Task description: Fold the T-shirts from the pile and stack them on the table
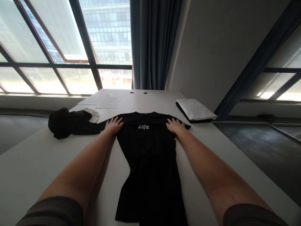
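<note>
A black T-shirt (150, 157) with white lettering on its chest lies spread on the white table (202, 150), its collar toward the far end and its lower part running out of view at the bottom. My left hand (113, 125) rests flat on the sleeve at the left shoulder, fingers spread. On the opposite shoulder lies my right hand (175, 126), also flat with fingers apart, close to the right sleeve's end. A small yellow tag shows just below that hand. The left sleeve's end meets a dark bundle of cloth.
Crumpled dark cloth (68, 123) with a pale piece lies at the table's left edge. Paper sheets (108, 101) are at the far left. A folded white cloth (197, 109) sits on something black at the right edge. Beyond are windows and a blue curtain (154, 44).
</note>
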Action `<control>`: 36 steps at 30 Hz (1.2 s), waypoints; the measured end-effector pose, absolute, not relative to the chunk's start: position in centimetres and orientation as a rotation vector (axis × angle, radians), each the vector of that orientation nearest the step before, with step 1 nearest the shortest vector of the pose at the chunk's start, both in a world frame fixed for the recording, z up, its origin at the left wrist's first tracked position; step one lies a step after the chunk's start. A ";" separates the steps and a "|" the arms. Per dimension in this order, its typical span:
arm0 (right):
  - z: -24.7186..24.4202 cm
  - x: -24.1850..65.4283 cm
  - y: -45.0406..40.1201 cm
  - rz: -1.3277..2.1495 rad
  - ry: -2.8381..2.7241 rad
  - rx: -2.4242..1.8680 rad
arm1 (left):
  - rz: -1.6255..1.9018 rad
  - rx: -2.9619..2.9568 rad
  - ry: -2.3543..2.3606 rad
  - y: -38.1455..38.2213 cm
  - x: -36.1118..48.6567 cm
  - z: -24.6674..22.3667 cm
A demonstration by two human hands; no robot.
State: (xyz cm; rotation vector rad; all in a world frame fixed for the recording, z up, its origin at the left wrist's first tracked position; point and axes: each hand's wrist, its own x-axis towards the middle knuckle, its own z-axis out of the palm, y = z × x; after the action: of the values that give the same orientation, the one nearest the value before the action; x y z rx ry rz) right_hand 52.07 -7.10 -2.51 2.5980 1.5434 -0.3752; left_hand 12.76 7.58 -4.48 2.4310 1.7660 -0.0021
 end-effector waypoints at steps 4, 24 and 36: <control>-2.9 52.5 -5.2 -0.406 1.511 2.590 | -0.006 2.443 1.756 9.9 13.6 -4.8; -1.6 52.5 -5.5 -0.387 1.272 2.706 | 0.074 2.318 1.992 10.1 14.6 -2.4; -4.1 55.6 -4.8 -0.313 1.483 2.781 | 0.000 2.418 1.777 9.2 17.8 -3.8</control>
State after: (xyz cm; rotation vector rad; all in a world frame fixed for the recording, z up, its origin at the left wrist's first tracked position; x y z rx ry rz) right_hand 55.62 -4.81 -4.11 2.7806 1.4831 -0.3132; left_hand 17.77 9.19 -3.83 2.4182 1.7771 0.0000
